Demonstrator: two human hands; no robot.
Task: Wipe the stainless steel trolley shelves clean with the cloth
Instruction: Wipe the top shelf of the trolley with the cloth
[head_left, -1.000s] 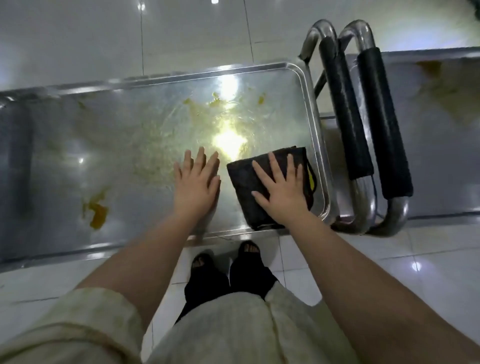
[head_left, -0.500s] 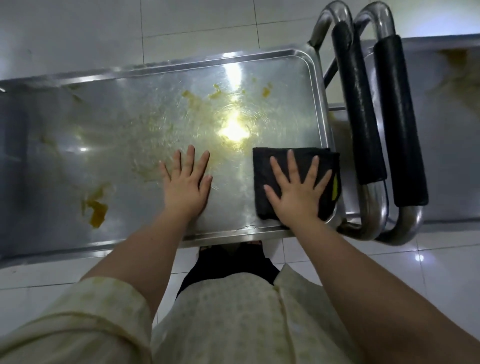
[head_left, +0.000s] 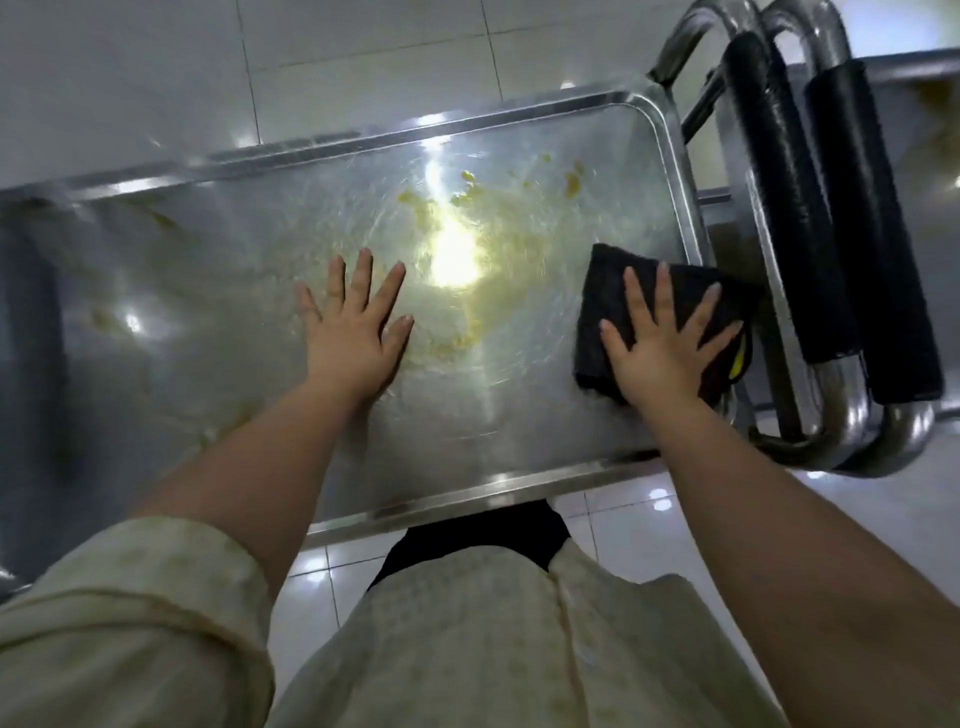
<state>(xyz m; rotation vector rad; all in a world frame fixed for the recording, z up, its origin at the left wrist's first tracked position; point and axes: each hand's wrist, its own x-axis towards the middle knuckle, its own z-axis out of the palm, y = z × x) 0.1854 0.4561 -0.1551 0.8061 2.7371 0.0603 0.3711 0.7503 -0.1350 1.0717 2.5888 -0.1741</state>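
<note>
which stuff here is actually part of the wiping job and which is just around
Job: cloth under the flat right hand; trolley shelf, with the left hand resting on it; yellow smears.
Just around: black padded handles; tiled floor.

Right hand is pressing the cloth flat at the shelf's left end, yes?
No. The head view shows the right hand pressing the cloth flat at the shelf's right end, next to the handles, not the left end.
</note>
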